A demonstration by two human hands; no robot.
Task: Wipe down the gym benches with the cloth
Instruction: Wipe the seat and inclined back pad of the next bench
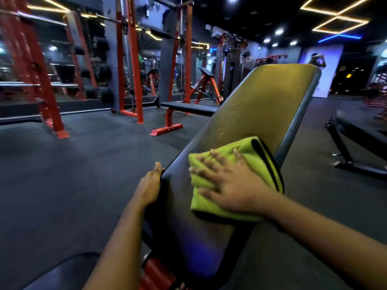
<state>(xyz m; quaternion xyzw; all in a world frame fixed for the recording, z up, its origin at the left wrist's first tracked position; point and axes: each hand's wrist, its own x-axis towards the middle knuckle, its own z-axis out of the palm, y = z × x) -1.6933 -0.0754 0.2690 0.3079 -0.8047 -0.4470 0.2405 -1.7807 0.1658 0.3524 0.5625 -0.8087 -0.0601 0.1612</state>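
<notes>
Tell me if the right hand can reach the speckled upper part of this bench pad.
Probably yes: the right hand presses the green cloth mid-pad, and nothing blocks the bench pad above it.

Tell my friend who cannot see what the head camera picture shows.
A person's right hand presses a green cloth flat on a tilted black bench, while the left hand holds the bench's side edge. Behind, in a dim gym, stands a flat bench on red legs.
</notes>
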